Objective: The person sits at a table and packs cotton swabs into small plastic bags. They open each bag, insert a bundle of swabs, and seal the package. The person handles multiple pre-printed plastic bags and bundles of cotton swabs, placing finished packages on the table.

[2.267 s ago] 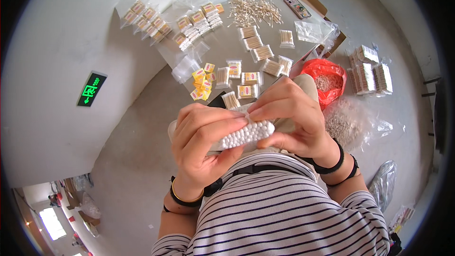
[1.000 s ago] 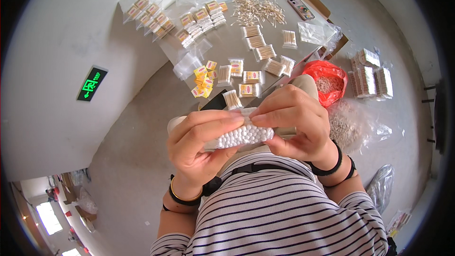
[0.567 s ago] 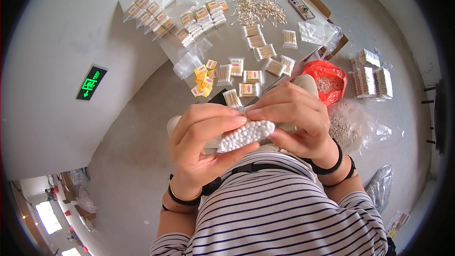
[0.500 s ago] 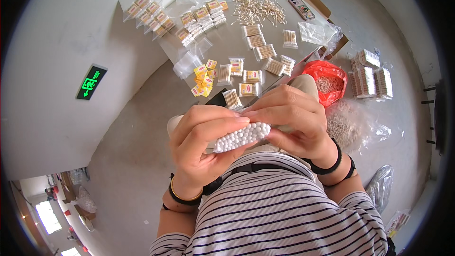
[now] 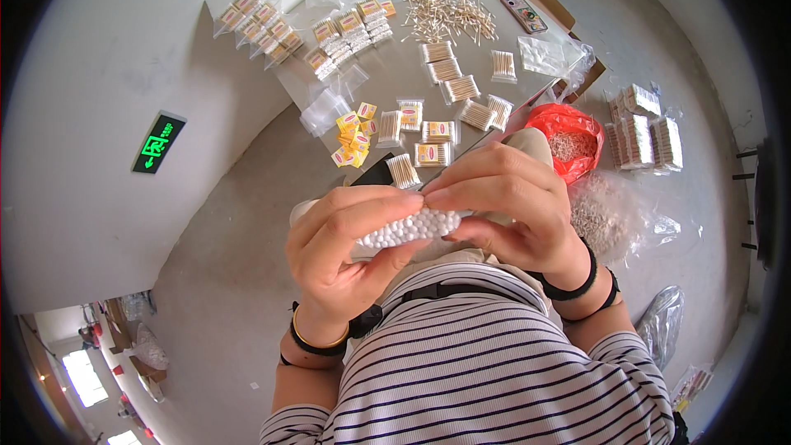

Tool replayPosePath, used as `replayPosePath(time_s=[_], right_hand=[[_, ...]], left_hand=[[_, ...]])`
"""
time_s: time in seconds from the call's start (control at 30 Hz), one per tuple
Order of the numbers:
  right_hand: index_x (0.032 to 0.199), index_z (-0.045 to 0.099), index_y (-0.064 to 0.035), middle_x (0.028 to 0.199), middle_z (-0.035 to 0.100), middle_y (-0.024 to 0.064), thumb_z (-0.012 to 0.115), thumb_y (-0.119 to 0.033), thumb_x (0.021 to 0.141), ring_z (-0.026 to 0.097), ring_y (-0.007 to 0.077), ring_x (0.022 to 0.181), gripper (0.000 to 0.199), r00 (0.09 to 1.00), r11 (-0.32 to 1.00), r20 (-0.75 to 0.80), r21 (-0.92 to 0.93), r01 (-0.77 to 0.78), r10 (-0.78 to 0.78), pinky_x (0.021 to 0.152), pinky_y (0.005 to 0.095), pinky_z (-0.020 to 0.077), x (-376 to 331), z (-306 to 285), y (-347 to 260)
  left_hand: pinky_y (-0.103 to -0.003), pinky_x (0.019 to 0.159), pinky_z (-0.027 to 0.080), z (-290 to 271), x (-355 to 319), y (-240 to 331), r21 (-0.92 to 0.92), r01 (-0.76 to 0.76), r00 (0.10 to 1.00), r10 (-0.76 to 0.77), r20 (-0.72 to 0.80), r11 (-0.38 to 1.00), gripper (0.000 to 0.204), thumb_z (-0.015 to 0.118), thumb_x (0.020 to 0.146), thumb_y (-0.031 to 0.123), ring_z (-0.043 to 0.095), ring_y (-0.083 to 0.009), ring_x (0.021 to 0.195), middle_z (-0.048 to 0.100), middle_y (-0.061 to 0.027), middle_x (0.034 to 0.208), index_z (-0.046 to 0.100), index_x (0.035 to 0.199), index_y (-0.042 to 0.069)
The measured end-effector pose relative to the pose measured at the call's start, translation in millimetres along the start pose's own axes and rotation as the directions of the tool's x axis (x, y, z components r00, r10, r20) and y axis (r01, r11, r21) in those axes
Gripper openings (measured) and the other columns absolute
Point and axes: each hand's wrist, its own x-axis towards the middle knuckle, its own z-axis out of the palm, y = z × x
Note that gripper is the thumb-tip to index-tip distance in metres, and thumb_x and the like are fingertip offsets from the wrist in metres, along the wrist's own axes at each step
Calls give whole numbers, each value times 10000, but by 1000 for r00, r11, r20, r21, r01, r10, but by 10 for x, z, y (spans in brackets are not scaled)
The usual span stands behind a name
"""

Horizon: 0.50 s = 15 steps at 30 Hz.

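A pack of cotton swabs (image 5: 412, 229) is held in front of my waist, its white tips facing up toward me. My left hand (image 5: 338, 243) wraps around its left part, fingers over the far side and thumb along the near side. At the pack's right end, my right hand (image 5: 515, 210) grips with fingertips on the far edge and the thumb close to the near corner. Both sets of fingertips meet at the far edge, and what they pinch there is hidden. Just beyond my hands, a bagged pack of swabs (image 5: 403, 170) lies at the table's near edge.
The table (image 5: 387, 78) holds yellow labels (image 5: 354, 138), a loose swab heap (image 5: 449, 18), several bagged packs, stacked labelled packs (image 5: 350, 31) and a phone (image 5: 524, 14). A red bag of swabs (image 5: 568, 144) stands right, near a clear bag (image 5: 610, 214) and bundles (image 5: 643, 136) on the floor.
The pack has shifted slightly left and tilted, so its tips show as a narrower band. My left hand moved a little left with it; my right fingers remain at its far edge.
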Motion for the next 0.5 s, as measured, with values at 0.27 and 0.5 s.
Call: replayPosePath(time_s=[0.27, 0.5], right_hand=[[1128, 724, -22, 1039, 705, 130, 790, 8, 805, 712, 275, 899, 331, 994, 994, 59, 55, -98, 95, 751, 349, 580, 72, -84, -79], [1121, 726, -32, 1014, 707, 116, 799, -3, 789, 711, 265, 860, 342, 998, 997, 12, 37, -69, 69, 705, 348, 578, 79, -29, -80]], left_hand=[[-297, 716, 590, -18, 26, 18, 55, -2, 1000, 2, 11, 999, 351, 849, 758, -6, 747, -223, 871, 767, -123, 1021, 730, 1088, 10], [-312, 730, 585, -2, 14, 17, -47, 47, 998, -49, -29, 998, 344, 851, 755, -12, 739, -237, 854, 754, -129, 996, 728, 1076, 8]])
